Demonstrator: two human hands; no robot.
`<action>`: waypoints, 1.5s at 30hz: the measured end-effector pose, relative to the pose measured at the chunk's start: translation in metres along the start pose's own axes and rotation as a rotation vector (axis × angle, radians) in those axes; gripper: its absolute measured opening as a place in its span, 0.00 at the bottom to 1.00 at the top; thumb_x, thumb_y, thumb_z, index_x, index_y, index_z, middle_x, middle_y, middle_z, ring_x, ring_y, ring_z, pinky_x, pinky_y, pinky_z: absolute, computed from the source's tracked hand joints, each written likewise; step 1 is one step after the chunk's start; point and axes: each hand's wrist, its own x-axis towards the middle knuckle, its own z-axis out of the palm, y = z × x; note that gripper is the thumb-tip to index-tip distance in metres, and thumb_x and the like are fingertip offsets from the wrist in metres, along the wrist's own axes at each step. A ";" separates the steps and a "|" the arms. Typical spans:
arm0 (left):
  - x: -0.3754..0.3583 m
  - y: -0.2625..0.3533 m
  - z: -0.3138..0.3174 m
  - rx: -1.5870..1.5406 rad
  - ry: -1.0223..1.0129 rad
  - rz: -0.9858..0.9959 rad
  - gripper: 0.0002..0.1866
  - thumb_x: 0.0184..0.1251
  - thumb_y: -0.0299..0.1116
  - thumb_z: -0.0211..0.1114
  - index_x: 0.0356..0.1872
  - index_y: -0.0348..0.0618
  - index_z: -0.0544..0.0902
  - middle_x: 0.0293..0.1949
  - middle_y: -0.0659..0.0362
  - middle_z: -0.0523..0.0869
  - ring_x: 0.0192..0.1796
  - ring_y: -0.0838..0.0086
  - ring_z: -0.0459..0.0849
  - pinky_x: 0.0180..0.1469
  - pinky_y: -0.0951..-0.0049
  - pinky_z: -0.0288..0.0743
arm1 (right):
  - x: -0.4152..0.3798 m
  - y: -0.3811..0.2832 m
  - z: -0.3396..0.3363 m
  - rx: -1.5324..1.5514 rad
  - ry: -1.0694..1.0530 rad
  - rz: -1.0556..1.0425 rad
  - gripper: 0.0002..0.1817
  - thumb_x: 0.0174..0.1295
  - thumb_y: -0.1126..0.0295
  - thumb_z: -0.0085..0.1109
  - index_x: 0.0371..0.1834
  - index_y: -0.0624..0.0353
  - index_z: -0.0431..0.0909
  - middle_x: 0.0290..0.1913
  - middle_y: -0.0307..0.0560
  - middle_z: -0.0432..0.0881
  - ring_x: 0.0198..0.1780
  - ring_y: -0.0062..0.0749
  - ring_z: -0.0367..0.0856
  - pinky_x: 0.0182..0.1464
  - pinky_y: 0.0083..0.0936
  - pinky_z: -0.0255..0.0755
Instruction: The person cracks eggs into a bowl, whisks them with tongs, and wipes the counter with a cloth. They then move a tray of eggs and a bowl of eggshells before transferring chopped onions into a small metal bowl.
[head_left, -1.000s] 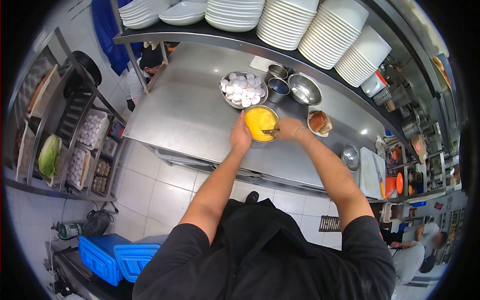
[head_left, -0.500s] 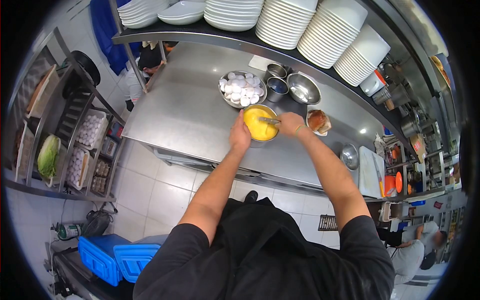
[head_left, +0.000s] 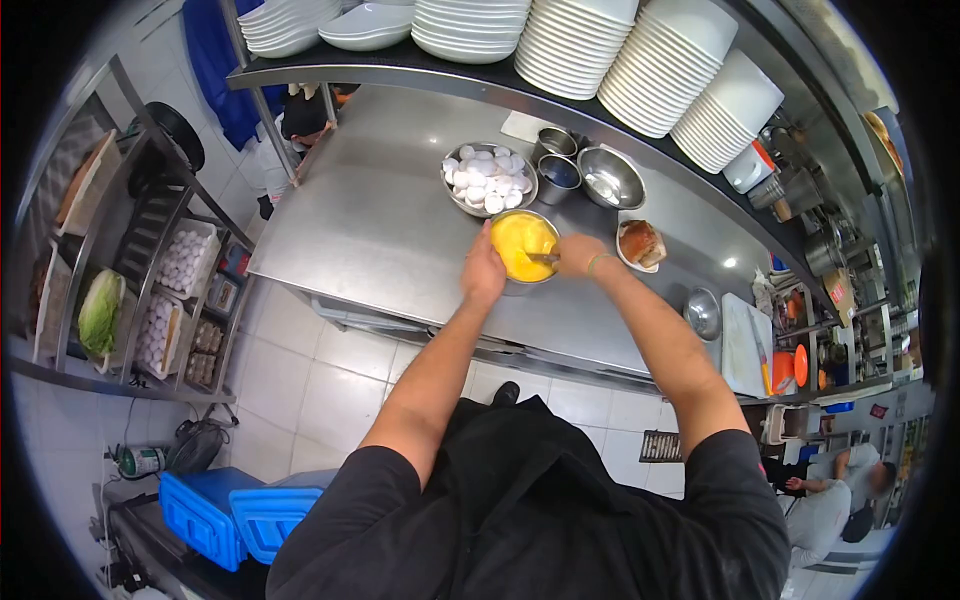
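A round metal bowl (head_left: 524,284) of yellow beaten egg (head_left: 522,240) stands on the steel counter near its front edge. My left hand (head_left: 485,265) grips the bowl's left side, thumb up by the rim. In my right hand (head_left: 580,256), at the right rim, is a metal utensil (head_left: 543,259); its head dips into the egg, so its kind cannot be made out. Just behind sits a metal bowl heaped with white eggshells (head_left: 488,178). A white dish with brown food (head_left: 641,245) lies right of my right hand.
Metal pots (head_left: 558,173) and a wide steel bowl (head_left: 611,178) stand farther back. Stacked white dishes (head_left: 575,45) fill the overhead shelf. A small bowl (head_left: 702,313) and white cutting board (head_left: 745,345) with a knife are right. Egg trays (head_left: 184,258) occupy the left rack. Other people are beyond.
My right hand has swept the utensil through the egg, from the bowl's upper middle down toward its lower right. My left hand keeps its hold on the bowl.
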 end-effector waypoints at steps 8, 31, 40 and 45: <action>0.003 0.004 -0.004 0.012 -0.067 -0.088 0.30 0.82 0.32 0.50 0.83 0.59 0.67 0.70 0.47 0.83 0.67 0.47 0.84 0.68 0.51 0.78 | -0.005 0.003 -0.008 0.072 0.051 0.003 0.19 0.68 0.55 0.63 0.60 0.43 0.89 0.53 0.53 0.91 0.56 0.52 0.89 0.61 0.48 0.81; 0.002 0.004 -0.004 0.029 -0.050 -0.061 0.29 0.82 0.32 0.51 0.82 0.57 0.69 0.72 0.51 0.82 0.69 0.50 0.82 0.69 0.51 0.78 | -0.014 0.001 -0.003 0.045 -0.008 -0.076 0.20 0.67 0.55 0.64 0.59 0.44 0.90 0.55 0.52 0.92 0.58 0.51 0.90 0.61 0.45 0.83; 0.000 0.010 -0.005 0.030 -0.094 -0.115 0.30 0.82 0.33 0.51 0.83 0.59 0.68 0.74 0.52 0.80 0.70 0.52 0.82 0.71 0.52 0.77 | -0.005 0.014 -0.006 0.184 0.168 0.049 0.19 0.65 0.57 0.65 0.59 0.42 0.90 0.51 0.51 0.92 0.56 0.49 0.90 0.60 0.48 0.82; 0.002 0.007 -0.001 0.025 -0.049 -0.078 0.29 0.82 0.33 0.52 0.82 0.58 0.68 0.74 0.53 0.81 0.69 0.52 0.82 0.71 0.52 0.77 | -0.002 0.016 -0.004 0.087 0.114 -0.004 0.20 0.65 0.55 0.64 0.59 0.43 0.90 0.51 0.52 0.92 0.56 0.50 0.90 0.59 0.47 0.82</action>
